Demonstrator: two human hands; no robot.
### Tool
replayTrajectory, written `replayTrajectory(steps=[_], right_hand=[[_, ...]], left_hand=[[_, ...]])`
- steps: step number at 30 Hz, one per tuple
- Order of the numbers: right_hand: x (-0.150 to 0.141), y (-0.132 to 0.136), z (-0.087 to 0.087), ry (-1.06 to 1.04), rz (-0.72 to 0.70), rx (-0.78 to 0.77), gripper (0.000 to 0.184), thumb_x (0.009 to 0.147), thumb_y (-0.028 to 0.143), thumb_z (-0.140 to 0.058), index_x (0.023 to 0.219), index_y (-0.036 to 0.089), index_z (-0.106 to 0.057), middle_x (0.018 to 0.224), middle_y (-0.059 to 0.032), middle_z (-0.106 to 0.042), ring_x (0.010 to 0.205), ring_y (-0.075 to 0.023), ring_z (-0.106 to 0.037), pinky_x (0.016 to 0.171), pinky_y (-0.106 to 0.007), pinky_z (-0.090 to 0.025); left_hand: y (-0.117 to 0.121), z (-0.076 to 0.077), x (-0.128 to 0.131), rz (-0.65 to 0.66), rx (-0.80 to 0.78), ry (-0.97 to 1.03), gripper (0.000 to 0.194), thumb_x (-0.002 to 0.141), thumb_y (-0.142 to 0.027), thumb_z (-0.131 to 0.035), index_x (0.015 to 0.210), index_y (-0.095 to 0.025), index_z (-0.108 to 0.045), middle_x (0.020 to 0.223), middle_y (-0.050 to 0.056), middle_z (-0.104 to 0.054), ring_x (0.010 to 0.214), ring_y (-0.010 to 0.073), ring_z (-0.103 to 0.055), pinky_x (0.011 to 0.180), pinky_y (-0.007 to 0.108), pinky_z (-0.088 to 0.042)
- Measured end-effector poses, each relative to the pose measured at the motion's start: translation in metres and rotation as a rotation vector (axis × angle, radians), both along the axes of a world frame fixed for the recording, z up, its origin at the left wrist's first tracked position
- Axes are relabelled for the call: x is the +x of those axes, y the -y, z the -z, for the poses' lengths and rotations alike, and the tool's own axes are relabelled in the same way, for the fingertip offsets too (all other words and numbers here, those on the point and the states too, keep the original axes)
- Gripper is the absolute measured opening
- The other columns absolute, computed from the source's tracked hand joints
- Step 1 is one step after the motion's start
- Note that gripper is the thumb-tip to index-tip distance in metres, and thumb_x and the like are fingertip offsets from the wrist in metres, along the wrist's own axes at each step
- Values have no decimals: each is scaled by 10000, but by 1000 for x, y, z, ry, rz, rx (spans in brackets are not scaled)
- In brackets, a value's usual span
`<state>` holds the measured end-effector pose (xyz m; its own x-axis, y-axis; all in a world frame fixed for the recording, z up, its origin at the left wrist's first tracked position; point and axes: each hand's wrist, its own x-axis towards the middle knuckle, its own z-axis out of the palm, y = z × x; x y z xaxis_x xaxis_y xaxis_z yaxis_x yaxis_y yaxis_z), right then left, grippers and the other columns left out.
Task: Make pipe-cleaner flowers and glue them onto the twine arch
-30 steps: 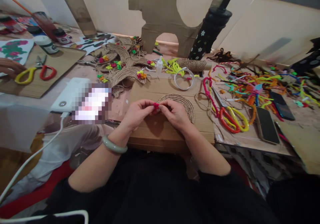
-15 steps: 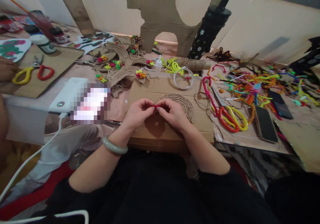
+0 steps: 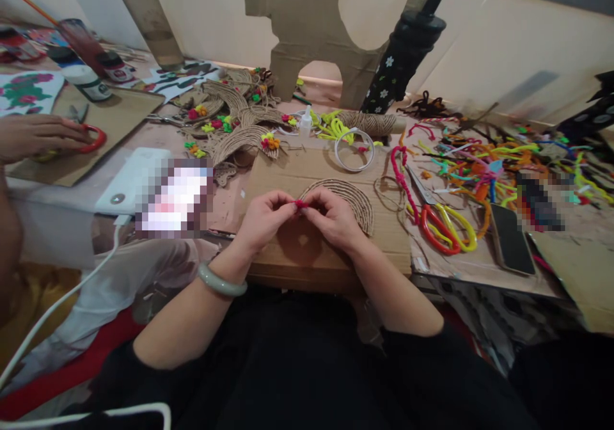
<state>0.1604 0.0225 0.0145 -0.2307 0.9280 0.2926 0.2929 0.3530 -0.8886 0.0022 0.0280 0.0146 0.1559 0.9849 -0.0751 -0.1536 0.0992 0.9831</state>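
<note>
Pinching small red piece [image 3: 301,205] with nearly closed grip of left hand [image 3: 263,219] and right hand [image 3: 336,219]. Holding it over cardboard [image 3: 275,171], at nine o'clock from coiled twine [image 3: 361,201], between seven and eight o'clock from white ring [image 3: 355,169].

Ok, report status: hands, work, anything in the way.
Left hand and right hand pinching small red piece. Coiled cord partly hidden behind right hand. Nothing visibly blocking.

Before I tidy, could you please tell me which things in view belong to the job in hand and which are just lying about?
Seemingly part of the job:
small red piece, pinched by the left hand and right hand
coiled cord piece, beside them
cardboard beneath

Apparently lying about:
white power bank
tall bottle
dark-screened phone
</note>
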Motion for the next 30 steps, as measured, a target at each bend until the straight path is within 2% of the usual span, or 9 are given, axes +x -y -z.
replayTrajectory(steps=[2, 4, 10, 16, 23, 30], right_hand=[[0, 0, 0, 29, -4, 71, 47, 788, 172, -543, 795, 197, -582, 721, 8, -620, 682, -128, -551, 661, -264, -430], [0, 0, 1, 23, 6, 76, 40, 794, 183, -543, 794, 198, -580, 719, 8, -618, 675, -127, -547, 653, -262, -426], [0, -3, 0, -135, 0, -123, 74, 780, 266, -592, 791, 196, -569, 716, 16, -599, 654, -115, -538, 627, -256, -427], [-2, -3, -4, -328, -37, -296, 132, 747, 297, -634, 767, 192, -556, 652, 42, -558, 553, -84, -474, 536, -230, -367], [-1, -2, -4, -318, -42, -309, 127, 748, 296, -632, 768, 192, -562, 647, 42, -551, 541, -84, -458, 523, -230, -351], [-1, -3, -4, -235, -94, -246, 87, 782, 283, -580, 793, 208, -537, 668, 40, -568, 598, -105, -533, 596, -249, -435]], left_hand=[[0, -3, 0, 15, -21, 24, 95, 637, -209, -702, 634, -138, -638, 552, -20, -618, 530, 88, -535, 555, 212, -418], [0, -4, 0, 24, -30, 47, 100, 634, -212, -707, 641, -137, -641, 550, -20, -615, 525, 85, -530, 549, 211, -416], [1, -2, 3, 55, -22, 110, 190, 609, -231, -757, 774, -157, -699, 715, -6, -687, 633, 98, -600, 645, 230, -482], [0, 0, 1, 85, -26, 131, 203, 617, -260, -773, 780, -151, -722, 679, 6, -691, 583, 101, -598, 596, 231, -479], [0, 0, -2, 113, -29, 127, 235, 608, -287, -814, 770, -145, -720, 674, 18, -697, 601, 113, -612, 614, 241, -486], [0, -1, -1, 106, -52, 132, 250, 584, -291, -821, 740, -146, -689, 651, 0, -678, 603, 109, -608, 641, 246, -491]])
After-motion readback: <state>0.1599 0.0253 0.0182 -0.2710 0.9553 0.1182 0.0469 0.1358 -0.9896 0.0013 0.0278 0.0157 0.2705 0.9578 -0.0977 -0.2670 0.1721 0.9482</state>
